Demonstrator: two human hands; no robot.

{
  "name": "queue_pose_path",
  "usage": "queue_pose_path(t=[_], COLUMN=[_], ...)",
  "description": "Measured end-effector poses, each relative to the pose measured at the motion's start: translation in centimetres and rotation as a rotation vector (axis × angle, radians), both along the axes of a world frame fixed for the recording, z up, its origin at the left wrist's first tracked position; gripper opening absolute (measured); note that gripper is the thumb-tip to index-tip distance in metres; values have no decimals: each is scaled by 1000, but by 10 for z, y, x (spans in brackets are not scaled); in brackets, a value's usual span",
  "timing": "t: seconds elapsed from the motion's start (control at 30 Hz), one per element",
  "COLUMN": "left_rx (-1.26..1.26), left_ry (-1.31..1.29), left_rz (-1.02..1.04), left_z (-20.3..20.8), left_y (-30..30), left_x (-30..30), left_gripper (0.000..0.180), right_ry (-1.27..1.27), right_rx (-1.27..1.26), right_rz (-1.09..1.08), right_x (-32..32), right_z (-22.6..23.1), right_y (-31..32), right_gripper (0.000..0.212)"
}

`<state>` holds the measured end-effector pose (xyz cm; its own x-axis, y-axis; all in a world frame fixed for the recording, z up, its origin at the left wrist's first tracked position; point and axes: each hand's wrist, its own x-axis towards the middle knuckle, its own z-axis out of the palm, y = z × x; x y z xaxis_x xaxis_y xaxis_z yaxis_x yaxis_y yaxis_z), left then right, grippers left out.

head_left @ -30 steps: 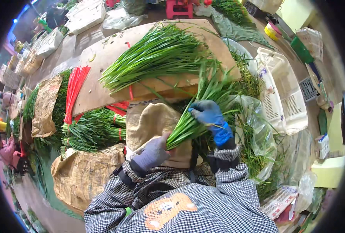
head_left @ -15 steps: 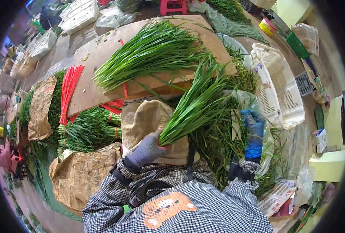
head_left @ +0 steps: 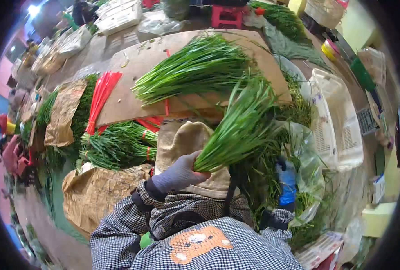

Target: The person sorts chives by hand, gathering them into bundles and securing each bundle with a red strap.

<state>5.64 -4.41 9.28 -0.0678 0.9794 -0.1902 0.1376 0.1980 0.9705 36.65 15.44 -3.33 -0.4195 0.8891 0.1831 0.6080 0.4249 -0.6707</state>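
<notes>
My left hand point(head_left: 178, 172), in a grey knit glove, is closed around the lower ends of a bunch of garlic chives point(head_left: 238, 123). The long green leaves fan up and to the right, over the tan cloth point(head_left: 188, 141) on my lap. To the right, my right hand point(head_left: 286, 180) wears a blue glove and is down among loose leaves and trimmings point(head_left: 254, 180). Its fingers are blurred and partly hidden. A larger pile of chives point(head_left: 195, 67) lies on the wooden board point(head_left: 119, 105) ahead, across a red tie strip.
Red strips point(head_left: 102, 101) hang over the board's left edge. Below them are tied chive bundles point(head_left: 114, 144) and brown sacking point(head_left: 103, 189). A white plastic crate point(head_left: 337, 126) and a clear plastic bag point(head_left: 308, 157) are at the right. A pink stool point(head_left: 227, 17) stands beyond the board.
The view has shifted, so most things sit lower and further right. My right hand has gone lower, into the loose leaves. My left hand still holds the bunch.
</notes>
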Motion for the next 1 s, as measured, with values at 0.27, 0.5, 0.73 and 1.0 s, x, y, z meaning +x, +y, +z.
queue_pose_path(t=[0.27,0.5,0.73,1.0], left_rx=[382,295,-7,23], left_ry=[543,497,743,590], left_rz=[-124,-80,126,167], left_z=[67,69,-8,-9], left_y=[33,55,53,54], left_x=[13,-67,-208,-223], left_gripper=[52,48,40,46], right_ry=[153,224,342,119], right_rx=[-172,-100,-252,-267], right_rz=[340,565,853,873], right_x=[-72,-170,-276,-366], right_z=[-11,46,78,72], right_y=[-39,-65,-60,-15], right_gripper=[23,19,17,19])
